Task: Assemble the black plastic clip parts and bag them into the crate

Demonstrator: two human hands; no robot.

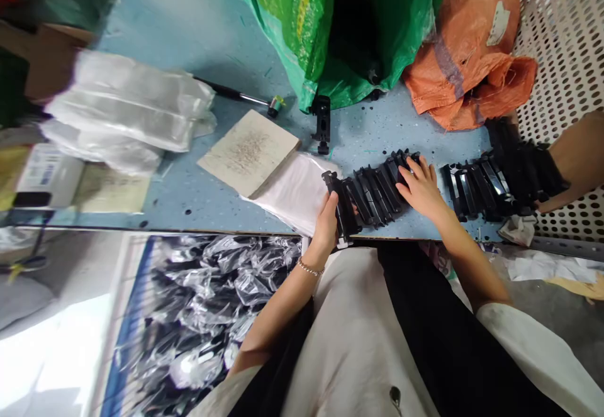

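Observation:
A row of black plastic parts [375, 194] stands close together near the table's front edge. My left hand [326, 221] grips the black part at the row's left end, its thumb on the near side. My right hand [421, 185] rests on the right end of the same row, fingers spread over the parts. Further right is a second group of black parts [481, 187]. Beneath and left of my left hand lies a stack of thin white bags [297, 194], with a stained tan board [250, 153] partly over it.
Behind stand a green sack [292, 21] and an orange sack [465, 52]. A single black part [322, 124] lies before the green sack. Left are a hammer-like tool [240, 96] and clear packets [132, 102]. Below the edge, a crate holds wrapped black items [202, 304].

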